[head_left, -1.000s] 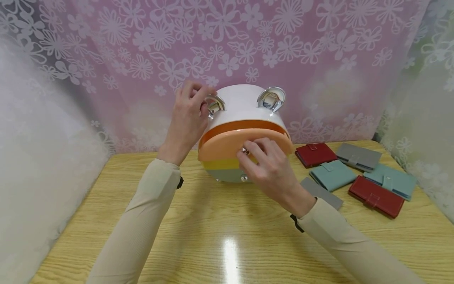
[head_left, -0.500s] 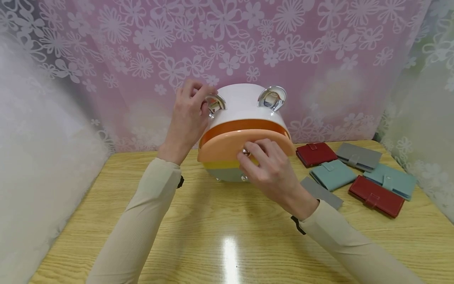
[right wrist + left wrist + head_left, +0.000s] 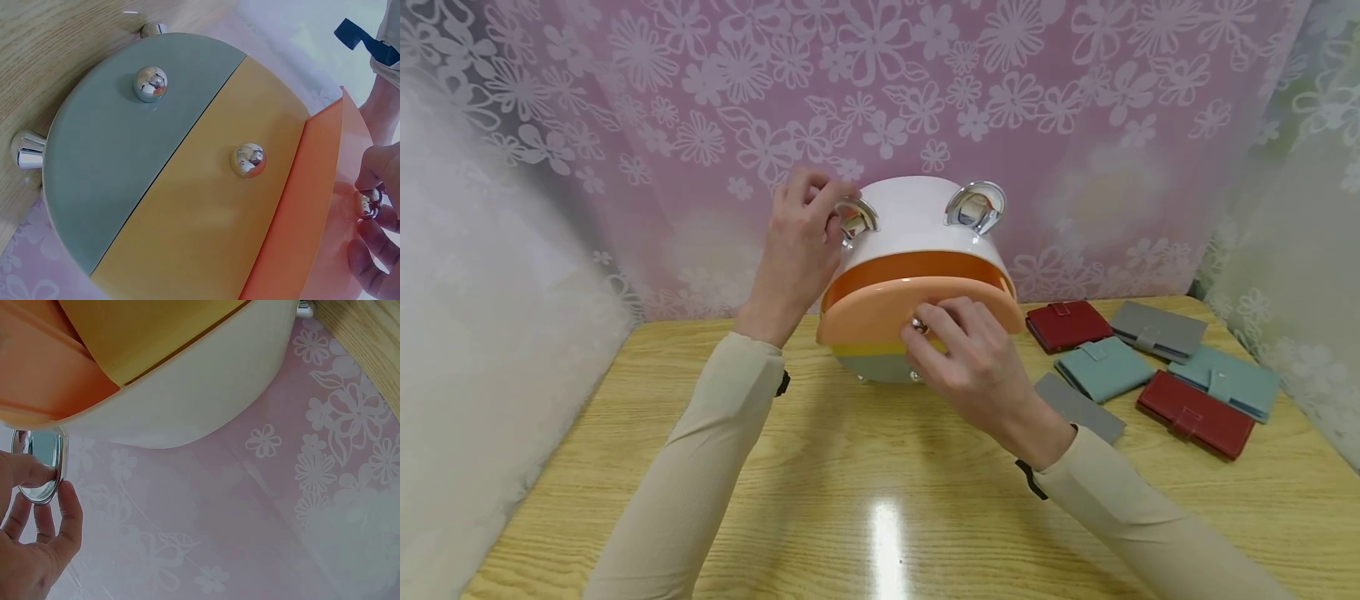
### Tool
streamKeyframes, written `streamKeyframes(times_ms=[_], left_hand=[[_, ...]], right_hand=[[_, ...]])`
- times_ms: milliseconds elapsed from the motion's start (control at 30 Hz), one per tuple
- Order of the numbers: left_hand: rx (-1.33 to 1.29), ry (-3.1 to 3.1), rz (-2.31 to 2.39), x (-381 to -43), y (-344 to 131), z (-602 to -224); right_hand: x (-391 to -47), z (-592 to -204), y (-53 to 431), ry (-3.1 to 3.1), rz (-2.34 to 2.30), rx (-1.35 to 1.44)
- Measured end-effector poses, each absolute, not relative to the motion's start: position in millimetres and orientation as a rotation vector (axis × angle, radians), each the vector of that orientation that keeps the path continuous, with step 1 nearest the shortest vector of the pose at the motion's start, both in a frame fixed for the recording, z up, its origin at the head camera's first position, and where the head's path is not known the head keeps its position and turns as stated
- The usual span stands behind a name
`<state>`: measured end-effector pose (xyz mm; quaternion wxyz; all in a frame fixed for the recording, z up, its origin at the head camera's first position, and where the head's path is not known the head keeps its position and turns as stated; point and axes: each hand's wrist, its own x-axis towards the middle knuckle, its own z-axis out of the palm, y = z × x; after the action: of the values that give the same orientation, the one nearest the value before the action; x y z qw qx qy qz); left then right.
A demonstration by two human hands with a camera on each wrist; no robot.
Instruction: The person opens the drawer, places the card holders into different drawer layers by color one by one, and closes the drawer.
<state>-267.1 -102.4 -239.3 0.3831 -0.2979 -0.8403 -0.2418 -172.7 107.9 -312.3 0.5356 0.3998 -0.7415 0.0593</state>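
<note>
A round white storage box (image 3: 910,212) with silver ear-shaped trims stands at the back of the table. My left hand (image 3: 796,250) grips its left silver ear (image 3: 42,464), the thumb in front and fingers behind. With thumb and fingers, my right hand (image 3: 970,362) pinches the silver knob (image 3: 370,204) of the top orange drawer (image 3: 868,312). That drawer is partly pulled out, tilting forward, with a dark orange gap above its front. Below it, the yellow drawer (image 3: 212,194) and the grey-green drawer (image 3: 119,162) are closed, each with a round silver knob.
To the right lie several wallets on the wooden table (image 3: 700,492): red ones (image 3: 1197,414), teal ones (image 3: 1105,369) and grey ones (image 3: 1157,329). A pink flowered curtain (image 3: 737,117) hangs close behind the box. The box stands on small silver feet (image 3: 29,150).
The orange drawer has come slightly further out towards me and down, with my right hand on its knob, widening the gap above. My left hand stays on the ear.
</note>
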Motion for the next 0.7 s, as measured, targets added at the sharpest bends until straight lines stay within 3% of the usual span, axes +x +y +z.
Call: streamKeyframes(times_ms=[700], left_hand=[[-0.758,-2.133,-0.626,-267.0,-101.9,-240.6]], right_hand=[[-168.1,-313.1,108.6,-1.748,0.152,0.955]])
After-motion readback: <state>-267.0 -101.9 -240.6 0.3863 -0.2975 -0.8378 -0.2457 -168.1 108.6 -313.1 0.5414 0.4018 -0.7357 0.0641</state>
